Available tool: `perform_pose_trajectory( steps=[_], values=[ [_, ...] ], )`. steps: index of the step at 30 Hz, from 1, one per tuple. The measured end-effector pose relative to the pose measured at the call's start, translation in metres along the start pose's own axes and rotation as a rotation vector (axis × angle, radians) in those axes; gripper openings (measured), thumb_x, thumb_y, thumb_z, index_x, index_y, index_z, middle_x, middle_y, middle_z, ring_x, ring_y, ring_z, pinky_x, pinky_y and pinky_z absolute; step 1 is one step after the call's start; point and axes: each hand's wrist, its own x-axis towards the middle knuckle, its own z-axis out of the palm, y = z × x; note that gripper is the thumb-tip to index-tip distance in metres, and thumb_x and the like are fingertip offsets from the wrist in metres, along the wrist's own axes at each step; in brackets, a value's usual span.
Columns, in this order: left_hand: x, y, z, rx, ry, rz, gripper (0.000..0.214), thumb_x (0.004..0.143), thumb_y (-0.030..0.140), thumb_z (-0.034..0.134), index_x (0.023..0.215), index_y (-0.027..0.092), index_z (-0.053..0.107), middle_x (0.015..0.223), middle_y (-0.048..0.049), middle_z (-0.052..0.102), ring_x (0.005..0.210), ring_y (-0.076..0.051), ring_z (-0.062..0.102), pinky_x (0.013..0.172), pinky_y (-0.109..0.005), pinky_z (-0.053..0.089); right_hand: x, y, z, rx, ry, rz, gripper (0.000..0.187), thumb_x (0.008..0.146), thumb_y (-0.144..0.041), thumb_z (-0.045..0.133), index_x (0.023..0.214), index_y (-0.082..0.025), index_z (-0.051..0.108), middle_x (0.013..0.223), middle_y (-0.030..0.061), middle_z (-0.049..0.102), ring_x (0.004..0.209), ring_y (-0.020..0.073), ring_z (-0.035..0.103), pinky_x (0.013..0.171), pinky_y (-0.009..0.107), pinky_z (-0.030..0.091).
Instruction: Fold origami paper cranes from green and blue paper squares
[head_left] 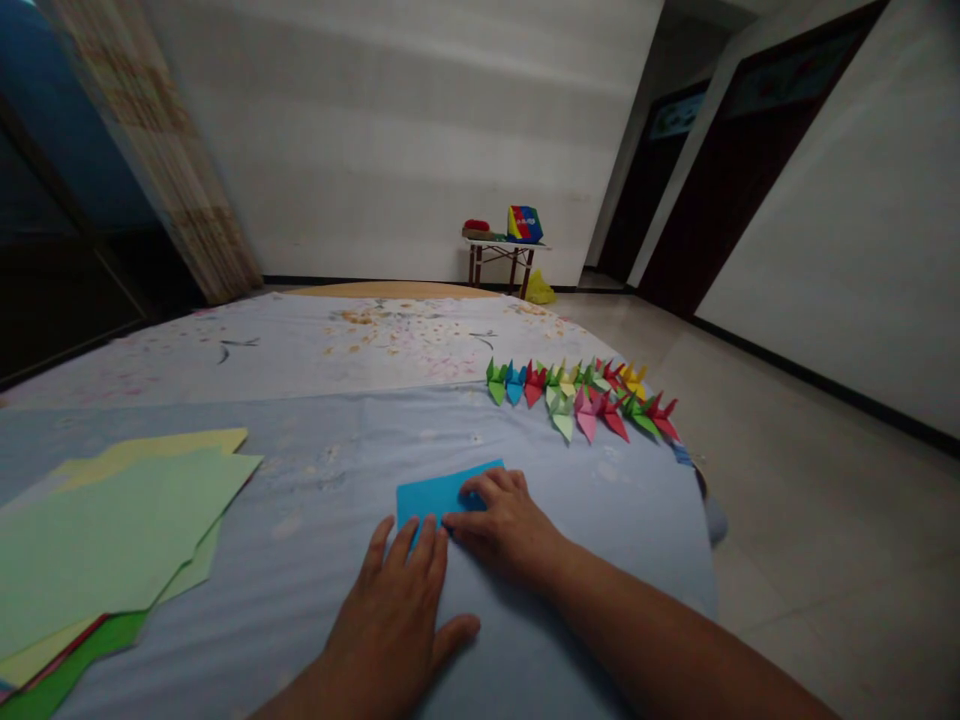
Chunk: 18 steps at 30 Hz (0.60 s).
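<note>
A sheet of blue paper (433,490) lies folded on the cloth in front of me. My left hand (394,615) rests on its near left part, fingers stretched out flat and thumb spread to the right. From the right, my right hand (502,525) reaches over the paper with curled fingers, thumb and forefinger closed on its near edge. The hand hides the paper's right end. Beyond it on the right stand several folded paper cranes (585,410) in green, blue, red, pink and yellow, set in rows.
A stack of coloured paper sheets (112,530), light green on top, lies at the left. A pale blue cloth (315,520) covers the near table, with a floral cloth (390,340) behind. Farther off, a small table (510,243) carries a colourful box (525,224).
</note>
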Motion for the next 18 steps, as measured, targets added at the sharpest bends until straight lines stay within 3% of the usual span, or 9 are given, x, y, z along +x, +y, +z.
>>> perform_pose_trajectory(
  steps=[10, 15, 18],
  values=[
    [-0.003, -0.006, -0.001, -0.056, -0.061, 0.009, 0.070, 0.079, 0.058, 0.047, 0.132, 0.013, 0.044, 0.140, -0.0178, 0.037, 0.129, -0.036, 0.032, 0.106, -0.058, 0.016, -0.014, 0.050, -0.029, 0.048, -0.080, 0.290, 0.018, 0.080, -0.035, 0.063, 0.097, -0.040, 0.068, 0.103, 0.0025, 0.059, 0.099, 0.0213, 0.044, 0.081, 0.037, 0.031],
    [-0.003, -0.006, 0.002, -0.044, -0.045, 0.003, 0.072, 0.078, 0.059, 0.048, 0.133, 0.013, 0.043, 0.140, -0.0184, 0.036, 0.129, -0.037, 0.032, 0.105, -0.058, 0.017, -0.011, 0.052, -0.028, 0.115, 0.009, 0.191, 0.023, 0.082, -0.033, 0.061, 0.105, -0.036, 0.065, 0.108, 0.0036, 0.057, 0.104, 0.0205, 0.042, 0.087, 0.037, 0.032],
    [-0.003, -0.007, 0.007, -0.041, -0.024, 0.008, 0.073, 0.077, 0.061, 0.047, 0.133, 0.014, 0.043, 0.141, -0.0173, 0.036, 0.129, -0.036, 0.031, 0.106, -0.058, 0.017, -0.009, 0.045, -0.026, 0.166, -0.042, 0.088, 0.025, 0.078, -0.041, 0.064, 0.102, -0.036, 0.066, 0.111, 0.0027, 0.055, 0.105, 0.0200, 0.042, 0.089, 0.037, 0.032]
  ],
)
